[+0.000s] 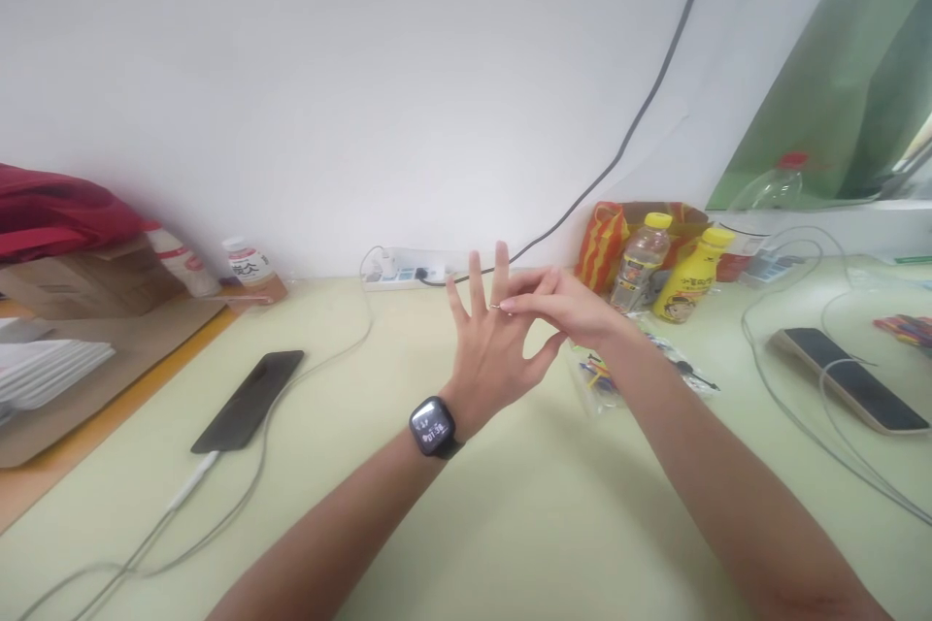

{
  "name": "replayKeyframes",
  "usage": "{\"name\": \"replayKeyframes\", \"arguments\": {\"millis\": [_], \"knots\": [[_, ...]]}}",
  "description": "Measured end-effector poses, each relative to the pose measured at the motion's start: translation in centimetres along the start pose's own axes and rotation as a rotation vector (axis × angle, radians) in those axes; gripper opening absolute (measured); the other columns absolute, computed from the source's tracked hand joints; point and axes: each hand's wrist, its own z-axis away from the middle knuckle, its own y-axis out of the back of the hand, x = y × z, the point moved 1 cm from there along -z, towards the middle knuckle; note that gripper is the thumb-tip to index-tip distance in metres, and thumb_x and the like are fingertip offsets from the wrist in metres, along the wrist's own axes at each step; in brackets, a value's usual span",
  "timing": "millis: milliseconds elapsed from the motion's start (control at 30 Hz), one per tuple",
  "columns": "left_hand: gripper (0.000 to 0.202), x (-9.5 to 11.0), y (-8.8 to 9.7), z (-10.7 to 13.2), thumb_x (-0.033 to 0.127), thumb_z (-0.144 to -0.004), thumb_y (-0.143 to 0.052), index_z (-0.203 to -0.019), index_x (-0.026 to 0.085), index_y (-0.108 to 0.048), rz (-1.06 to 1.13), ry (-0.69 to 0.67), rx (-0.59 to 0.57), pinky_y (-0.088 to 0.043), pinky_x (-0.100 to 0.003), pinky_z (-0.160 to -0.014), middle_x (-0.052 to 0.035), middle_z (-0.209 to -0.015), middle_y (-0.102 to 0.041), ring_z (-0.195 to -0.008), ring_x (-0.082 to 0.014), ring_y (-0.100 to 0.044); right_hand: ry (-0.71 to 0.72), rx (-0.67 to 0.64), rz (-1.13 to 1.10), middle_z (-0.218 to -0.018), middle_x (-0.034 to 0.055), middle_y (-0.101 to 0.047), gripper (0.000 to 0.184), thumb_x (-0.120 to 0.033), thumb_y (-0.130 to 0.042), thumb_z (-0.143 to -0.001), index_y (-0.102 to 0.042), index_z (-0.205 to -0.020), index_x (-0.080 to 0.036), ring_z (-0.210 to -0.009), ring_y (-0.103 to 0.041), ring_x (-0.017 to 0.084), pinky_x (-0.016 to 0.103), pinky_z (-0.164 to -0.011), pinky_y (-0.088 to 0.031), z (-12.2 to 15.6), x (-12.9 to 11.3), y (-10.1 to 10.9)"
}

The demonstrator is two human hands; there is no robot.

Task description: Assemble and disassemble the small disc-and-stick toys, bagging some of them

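Observation:
My left hand is held up over the table with its back toward me and its fingers spread. A thin silvery ring circles one of its fingers near the base. From the right, my right hand reaches across and pinches at this ring with thumb and fingertips. Part of the left hand's index finger is hidden behind the right hand. On my left wrist sits a black smartwatch with a lit screen.
A black phone on a white cable lies at left; another phone lies at right. Behind stand a power strip, a clear bottle with a yellow cap and a yellow bottle. A plastic bag lies beneath my right forearm.

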Motion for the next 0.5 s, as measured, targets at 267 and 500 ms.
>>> {"name": "replayKeyframes", "arguments": {"millis": [267,500], "knots": [[0.077,0.2,0.2,-0.2,0.051,-0.092,-0.069,-0.161,0.041,-0.036,-0.017,0.023,-0.008,-0.006,-0.073,-0.123,-0.0002,-0.175,-0.009,-0.159,-0.0464,-0.002,0.000,0.010,0.039,-0.097,0.0089,-0.079,0.033,-0.040,-0.086,-0.073,-0.082,-0.096,-0.017,-0.101,-0.072,0.028,0.039,-0.092,-0.054,-0.1,0.2,-0.3],[0.072,-0.4,0.2,-0.2,0.050,-0.094,-0.065,-0.160,0.037,-0.039,-0.069,-0.012,-0.045,-0.014,-0.071,-0.122,-0.0061,-0.172,-0.023,-0.158,-0.0448,-0.013,0.026,0.132,0.165,-0.104,0.0102,-0.077,0.042,-0.057,-0.070,-0.089,-0.079,-0.100,-0.018,-0.098,-0.071,0.024,0.035,-0.087,-0.056,0.0,0.1,2.3]]}}
